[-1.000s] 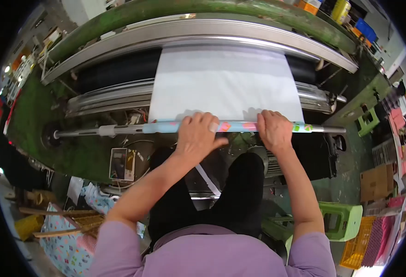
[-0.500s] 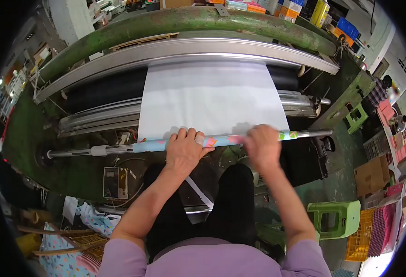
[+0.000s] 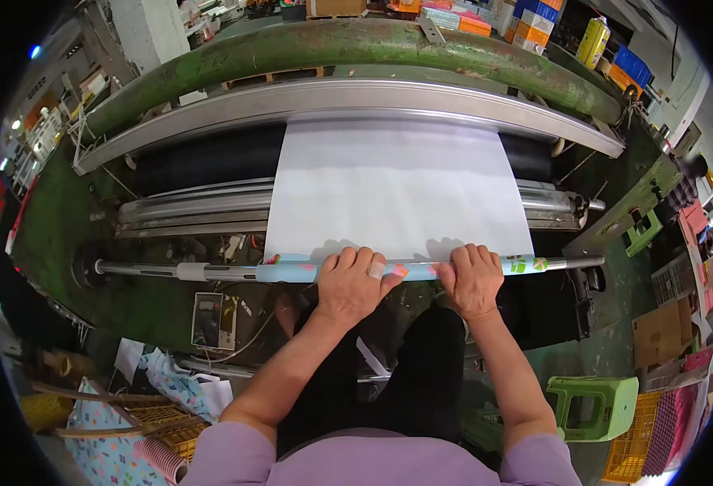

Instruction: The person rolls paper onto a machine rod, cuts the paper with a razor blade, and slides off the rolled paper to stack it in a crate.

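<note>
The patterned blue roll (image 3: 287, 271) lies around a metal shaft (image 3: 150, 269), just in front of the wearer, at the near edge of a white sheet (image 3: 397, 190). The left hand (image 3: 350, 283) and the right hand (image 3: 475, 282) both curl over its top, palms down, fingers bent around it. Behind stands a green pipe (image 3: 324, 47); a yellow can (image 3: 593, 42) at upper right carries print too small to read.

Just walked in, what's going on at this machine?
A person in a lilac top has their left hand and right hand on a light-blue patterned roll on a metal shaft. A white sheet spans from the metal crossbar down to the roll, between both hands and the machine.
</note>
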Available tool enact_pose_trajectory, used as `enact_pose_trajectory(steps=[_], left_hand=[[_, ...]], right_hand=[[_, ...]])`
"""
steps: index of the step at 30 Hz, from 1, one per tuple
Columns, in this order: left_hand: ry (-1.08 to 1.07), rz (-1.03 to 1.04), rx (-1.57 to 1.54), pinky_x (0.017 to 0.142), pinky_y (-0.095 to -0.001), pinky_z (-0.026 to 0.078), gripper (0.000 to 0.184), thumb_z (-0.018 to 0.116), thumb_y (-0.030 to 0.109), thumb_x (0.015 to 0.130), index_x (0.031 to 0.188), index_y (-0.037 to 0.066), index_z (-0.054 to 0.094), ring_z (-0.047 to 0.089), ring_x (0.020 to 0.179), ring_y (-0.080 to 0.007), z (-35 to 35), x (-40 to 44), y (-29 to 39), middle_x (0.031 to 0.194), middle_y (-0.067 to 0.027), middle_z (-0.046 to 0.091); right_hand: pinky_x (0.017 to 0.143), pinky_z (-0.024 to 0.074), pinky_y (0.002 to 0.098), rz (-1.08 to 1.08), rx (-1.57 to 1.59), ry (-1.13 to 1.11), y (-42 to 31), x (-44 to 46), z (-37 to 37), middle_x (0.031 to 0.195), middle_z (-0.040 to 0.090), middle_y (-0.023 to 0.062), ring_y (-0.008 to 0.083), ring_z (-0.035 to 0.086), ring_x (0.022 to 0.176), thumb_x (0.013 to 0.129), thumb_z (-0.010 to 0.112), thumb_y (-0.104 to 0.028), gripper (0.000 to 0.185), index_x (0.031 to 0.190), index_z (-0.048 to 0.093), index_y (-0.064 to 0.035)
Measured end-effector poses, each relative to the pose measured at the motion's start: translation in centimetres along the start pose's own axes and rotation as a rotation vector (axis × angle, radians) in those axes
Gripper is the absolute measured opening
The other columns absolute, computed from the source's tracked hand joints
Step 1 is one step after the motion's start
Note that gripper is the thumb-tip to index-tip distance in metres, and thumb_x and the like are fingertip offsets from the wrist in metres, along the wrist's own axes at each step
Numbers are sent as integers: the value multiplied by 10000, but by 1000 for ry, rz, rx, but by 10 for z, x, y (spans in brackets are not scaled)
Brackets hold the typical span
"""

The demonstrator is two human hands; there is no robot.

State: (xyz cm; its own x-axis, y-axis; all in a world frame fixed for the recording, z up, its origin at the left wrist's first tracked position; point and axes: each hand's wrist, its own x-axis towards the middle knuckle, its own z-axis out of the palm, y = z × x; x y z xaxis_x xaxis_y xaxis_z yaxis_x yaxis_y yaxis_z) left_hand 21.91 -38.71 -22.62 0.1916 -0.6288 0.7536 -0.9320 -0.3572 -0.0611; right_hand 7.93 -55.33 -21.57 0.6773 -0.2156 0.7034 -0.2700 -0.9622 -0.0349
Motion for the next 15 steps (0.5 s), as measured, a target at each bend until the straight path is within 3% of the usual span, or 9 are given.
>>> enact_pose_trajectory(steps=[5, 11, 15], left_hand=[[7, -97, -27, 598, -353, 383, 274, 636, 362, 790, 816, 92, 593, 506, 719, -224, 4, 2, 4, 796, -39, 536], [-160, -223, -78, 625, -377, 429, 205, 598, 267, 827, 822, 62, 611, 539, 756, -258, -4, 12, 6, 797, -68, 553], [-319, -332, -126, 687, -408, 456, 204, 575, 235, 856, 838, 37, 623, 545, 834, -288, -13, 31, 9, 846, -96, 564]], right_hand=[[600, 391, 374, -5, -13, -31, 4, 4, 2, 682, 501, 55, 261, 522, 670, 813, 610, -326, 268, 708, 506, -103], [597, 401, 369, 30, 28, -137, 5, 14, -3, 674, 515, 46, 254, 533, 662, 826, 606, -295, 259, 686, 507, -101], [626, 428, 386, 118, 93, -337, 5, 25, -13, 780, 566, 86, 290, 558, 742, 856, 557, -247, 209, 750, 551, -68]])
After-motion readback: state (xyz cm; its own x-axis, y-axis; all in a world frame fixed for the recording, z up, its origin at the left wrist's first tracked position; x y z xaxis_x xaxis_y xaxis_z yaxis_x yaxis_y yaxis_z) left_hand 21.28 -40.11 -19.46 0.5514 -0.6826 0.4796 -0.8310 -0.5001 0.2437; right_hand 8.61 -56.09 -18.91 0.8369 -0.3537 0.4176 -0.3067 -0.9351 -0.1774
